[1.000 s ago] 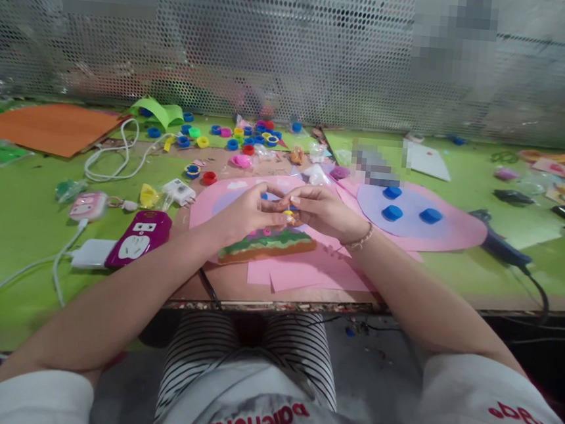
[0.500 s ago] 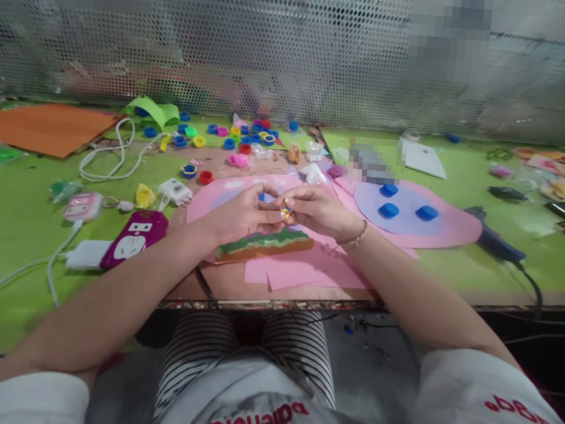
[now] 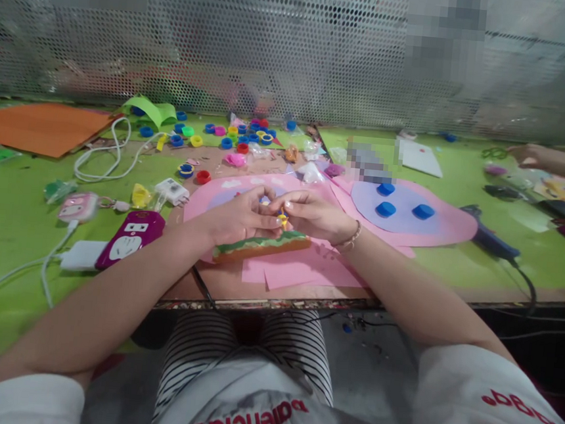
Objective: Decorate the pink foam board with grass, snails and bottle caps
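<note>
A small yellow piece (image 3: 282, 218) is pinched between the fingertips of both hands; its exact shape is too small to tell. My left hand (image 3: 248, 219) holds it from the left, my right hand (image 3: 307, 213) from the right. Both are just above a pink paper cutout with a green and orange strip (image 3: 262, 244) along its lower edge. To the right lies another pink cutout (image 3: 452, 225) with a lilac oval and three blue caps (image 3: 385, 209) on it. Plain pink paper (image 3: 302, 271) lies beneath, near the table edge.
Several coloured caps (image 3: 226, 143) are scattered at the back. A purple power strip (image 3: 132, 238), white charger (image 3: 171, 191) and cable are left; orange paper (image 3: 37, 126) is far left. A glue gun (image 3: 491, 235) lies right. Another person's hand (image 3: 539, 156) reaches in at far right.
Another person's hand has come in at the far right. The yellow piece has turned between my fingertips and shows more. The view has shifted slightly.
</note>
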`<state>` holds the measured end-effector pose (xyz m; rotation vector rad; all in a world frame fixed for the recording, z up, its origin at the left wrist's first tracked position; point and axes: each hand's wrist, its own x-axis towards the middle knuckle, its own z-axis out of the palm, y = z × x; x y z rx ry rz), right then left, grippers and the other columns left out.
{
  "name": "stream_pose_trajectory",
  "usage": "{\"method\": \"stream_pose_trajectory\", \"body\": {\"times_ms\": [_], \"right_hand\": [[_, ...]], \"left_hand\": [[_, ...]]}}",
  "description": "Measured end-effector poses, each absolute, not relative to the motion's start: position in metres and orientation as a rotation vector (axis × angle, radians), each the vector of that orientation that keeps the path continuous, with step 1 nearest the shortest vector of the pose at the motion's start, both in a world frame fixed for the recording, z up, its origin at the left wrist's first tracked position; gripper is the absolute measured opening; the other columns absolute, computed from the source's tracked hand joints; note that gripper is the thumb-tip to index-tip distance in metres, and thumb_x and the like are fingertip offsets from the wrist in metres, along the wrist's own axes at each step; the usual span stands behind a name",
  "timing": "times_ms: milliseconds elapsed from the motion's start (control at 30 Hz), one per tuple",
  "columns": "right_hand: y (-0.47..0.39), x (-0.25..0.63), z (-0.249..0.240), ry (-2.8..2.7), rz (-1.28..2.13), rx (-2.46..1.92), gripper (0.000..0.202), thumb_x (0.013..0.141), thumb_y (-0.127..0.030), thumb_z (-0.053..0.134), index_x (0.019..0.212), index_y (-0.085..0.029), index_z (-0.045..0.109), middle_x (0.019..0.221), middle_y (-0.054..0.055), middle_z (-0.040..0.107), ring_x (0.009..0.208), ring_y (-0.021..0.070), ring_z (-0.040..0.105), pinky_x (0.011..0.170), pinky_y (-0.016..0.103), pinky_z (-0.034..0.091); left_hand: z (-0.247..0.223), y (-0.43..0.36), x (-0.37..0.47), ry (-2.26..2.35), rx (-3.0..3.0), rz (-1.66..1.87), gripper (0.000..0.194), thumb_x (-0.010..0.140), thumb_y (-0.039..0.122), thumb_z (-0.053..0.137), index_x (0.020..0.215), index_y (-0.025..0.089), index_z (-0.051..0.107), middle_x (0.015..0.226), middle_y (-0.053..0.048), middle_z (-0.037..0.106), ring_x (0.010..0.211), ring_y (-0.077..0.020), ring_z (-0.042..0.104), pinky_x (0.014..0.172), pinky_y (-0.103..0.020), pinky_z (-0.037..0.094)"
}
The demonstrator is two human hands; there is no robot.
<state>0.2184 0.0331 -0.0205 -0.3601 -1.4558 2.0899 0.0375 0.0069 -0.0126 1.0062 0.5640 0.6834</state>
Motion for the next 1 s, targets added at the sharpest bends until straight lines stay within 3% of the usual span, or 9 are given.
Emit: {"method": "stream_pose_trajectory", "body": {"times_ms": [167,1000], "right_hand": [[0.0317,0.2177,-0.0217,-1.489,2.095,-0.342,0.02,0.078,-0.028,0.071,0.092,-0.014,0.07,0.074,-0.001,0.064,0.063,0.0077,0.061,0.065,0.023,0.051],[0.0303,0.216,-0.0214,-1.428,2.085,-0.436,0.019,0.071,-0.03,0.076,0.081,-0.016,0.068,0.079,-0.001,0.063,0.067,0.0079,0.059,0.063,0.021,0.05]], "left_hand": [[-0.0138,0.0074,0.0368,0.52,1.044,0.656,0.043,0.064,0.016,0.078,0.086,0.018,0.041,0.074,0.002,0.066,0.066,-0.0091,0.064,0.069,-0.025,0.052],[-0.0135,0.007,0.0378,0.564,1.029,0.698,0.042,0.064,0.015,0.078,0.084,0.019,0.041,0.068,0.005,0.058,0.066,-0.0109,0.064,0.07,-0.028,0.053]]}}
